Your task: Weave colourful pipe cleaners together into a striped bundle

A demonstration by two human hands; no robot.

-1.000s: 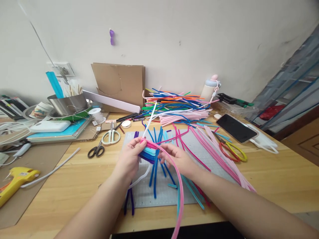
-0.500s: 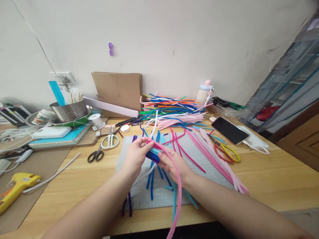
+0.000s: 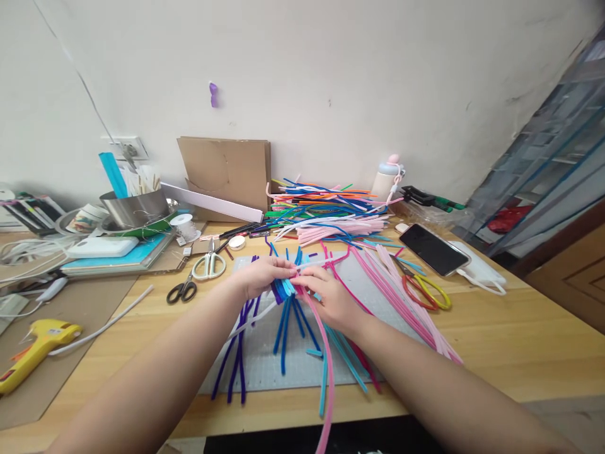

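Observation:
My left hand (image 3: 261, 277) is closed on a bundle of blue and purple pipe cleaners (image 3: 283, 291) held over the grey cutting mat (image 3: 265, 366). My right hand (image 3: 327, 296) pinches a long pink pipe cleaner (image 3: 326, 372) against that bundle; its free end hangs down past the table's front edge. A white pipe cleaner (image 3: 250, 321) trails from the bundle to the left. Loose blue, purple and turquoise pipe cleaners lie on the mat below both hands.
A big pile of mixed pipe cleaners (image 3: 326, 208) lies at the back, pink ones (image 3: 406, 290) fan out to the right. Scissors (image 3: 208, 265), a second black pair (image 3: 182, 291), a phone (image 3: 432, 249), a yellow glue gun (image 3: 33, 343), a metal pot (image 3: 135, 208) and cardboard (image 3: 227, 167) surround the mat.
Both hands have lowered toward the mat and drawn together around the bundle. The white pipe cleaner that stood upward now lies low to the left.

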